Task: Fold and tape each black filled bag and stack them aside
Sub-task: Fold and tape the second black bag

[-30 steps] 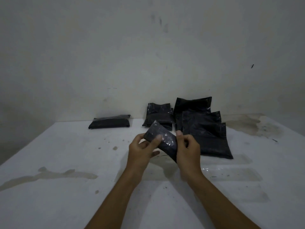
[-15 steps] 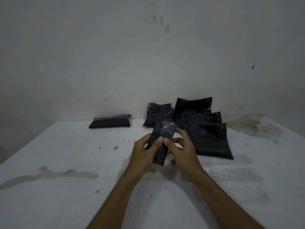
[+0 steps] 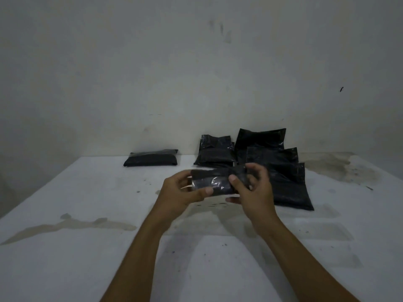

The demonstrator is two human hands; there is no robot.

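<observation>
Both hands hold a small folded black bag (image 3: pixel 214 181) level above the middle of the white table (image 3: pixel 87 247). A shiny strip of clear tape crosses its front. My left hand (image 3: pixel 181 192) grips the bag's left end, thumb on the front. My right hand (image 3: pixel 253 190) grips the right end, fingers curled over the top. Behind, several unfolded black filled bags (image 3: pixel 283 177) lie overlapping toward the back wall, with a smaller pile (image 3: pixel 216 153) to their left. One folded, taped bag (image 3: pixel 151 158) lies alone at the back left.
The table meets a bare grey wall (image 3: pixel 196 73) at the back. Brown stains mark the table at the left (image 3: pixel 72 225) and back right (image 3: pixel 335 166). Dark specks dot the surface near the hands.
The bag has been turned from standing upright between my hands to lying level. My hands have shifted to its two ends.
</observation>
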